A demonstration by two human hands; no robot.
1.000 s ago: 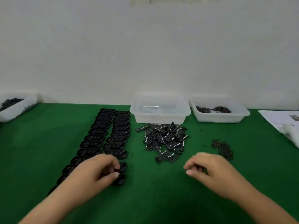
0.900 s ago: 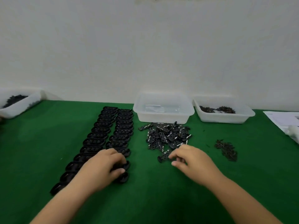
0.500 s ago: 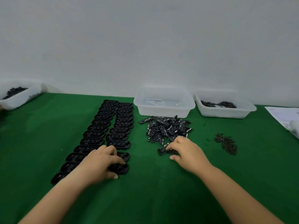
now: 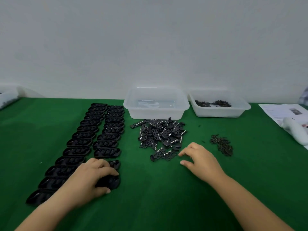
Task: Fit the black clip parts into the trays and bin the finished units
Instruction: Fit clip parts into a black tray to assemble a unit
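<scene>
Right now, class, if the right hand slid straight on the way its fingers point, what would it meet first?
Probably the loose black clip parts at the near edge of the pile; the right hand has its fingertips just beside them, pointing left and slightly away.

Head-height, forward-down over table [image 4: 150, 205]

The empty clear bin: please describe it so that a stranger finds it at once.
On the green table, two clear bins stand along the white wall. The empty bin is the left one, behind the pile of black clips; its neighbour holds small dark parts.
</scene>
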